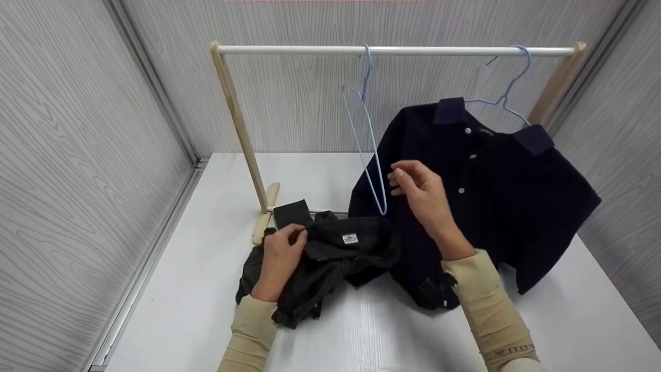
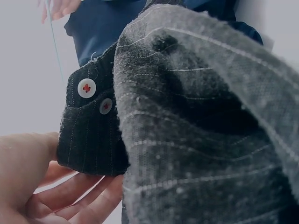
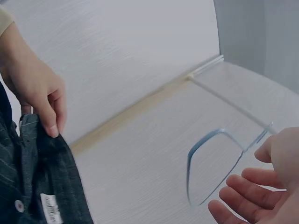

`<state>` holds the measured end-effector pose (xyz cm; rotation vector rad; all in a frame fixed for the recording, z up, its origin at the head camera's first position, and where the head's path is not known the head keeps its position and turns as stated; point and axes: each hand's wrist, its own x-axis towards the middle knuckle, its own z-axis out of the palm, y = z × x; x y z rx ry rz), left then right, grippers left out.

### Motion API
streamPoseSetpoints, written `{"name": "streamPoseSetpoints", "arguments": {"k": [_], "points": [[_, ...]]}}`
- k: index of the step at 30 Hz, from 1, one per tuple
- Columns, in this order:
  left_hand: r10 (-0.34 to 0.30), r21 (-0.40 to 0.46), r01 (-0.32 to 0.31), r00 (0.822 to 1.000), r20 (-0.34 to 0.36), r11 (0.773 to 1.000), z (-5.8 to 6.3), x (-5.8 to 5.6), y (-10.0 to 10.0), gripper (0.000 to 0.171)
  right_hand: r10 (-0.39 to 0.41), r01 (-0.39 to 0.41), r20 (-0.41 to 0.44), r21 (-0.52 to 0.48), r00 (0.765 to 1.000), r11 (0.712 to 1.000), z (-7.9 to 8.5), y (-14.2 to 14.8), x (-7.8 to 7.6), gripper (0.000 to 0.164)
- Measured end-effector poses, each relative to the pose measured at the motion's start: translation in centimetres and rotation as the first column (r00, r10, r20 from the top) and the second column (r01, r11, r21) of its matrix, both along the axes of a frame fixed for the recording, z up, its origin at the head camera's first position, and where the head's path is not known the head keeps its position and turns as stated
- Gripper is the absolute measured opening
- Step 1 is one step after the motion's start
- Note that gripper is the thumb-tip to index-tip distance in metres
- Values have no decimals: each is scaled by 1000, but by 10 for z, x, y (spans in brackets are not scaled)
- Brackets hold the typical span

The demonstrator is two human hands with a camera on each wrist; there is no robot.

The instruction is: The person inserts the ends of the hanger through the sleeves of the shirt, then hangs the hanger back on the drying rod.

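My left hand [image 1: 281, 256] pinches the edge of a dark pinstriped garment [image 1: 330, 274], with a white label [image 1: 350, 238] on its band. White buttons [image 2: 87, 88] sewn with red thread show up close in the left wrist view. Part of the garment is crumpled on the white table. Held up by its hook on the rail, a light-blue wire hanger [image 1: 380, 181] carries nothing. Just right of it is my right hand [image 1: 426, 196], fingers loosely bent and holding nothing. In the right wrist view, the fingers lie close to the hanger [image 3: 189, 172].
A garment rack stands on the table [image 1: 175, 289], with a white rail [image 1: 289, 50] and wooden posts [image 1: 237, 119]. On its right side a navy shirt [image 1: 490, 196] with white buttons hangs from another blue hanger [image 1: 508, 93]. Pale wood-grain panels [image 1: 67, 155] enclose the table.
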<state>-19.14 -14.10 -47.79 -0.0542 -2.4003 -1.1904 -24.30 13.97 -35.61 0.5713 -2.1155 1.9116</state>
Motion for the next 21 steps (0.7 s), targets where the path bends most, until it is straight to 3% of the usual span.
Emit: {"name": "streamPoseSetpoints", "arguments": {"k": [8, 15, 21], "points": [[3, 3, -3, 1000, 0, 1000, -2, 0, 0, 11, -21, 19, 21, 110, 1000, 994, 18, -15, -9, 26], [-8, -5, 8, 1000, -17, 1000, 0, 0, 3, 10, 24, -39, 75, 217, 997, 975, 19, -17, -9, 28], [2, 1, -2, 1000, 5, 1000, -2, -2, 2, 9, 67, -83, 76, 234, 995, 969, 19, -17, -9, 20]]}}
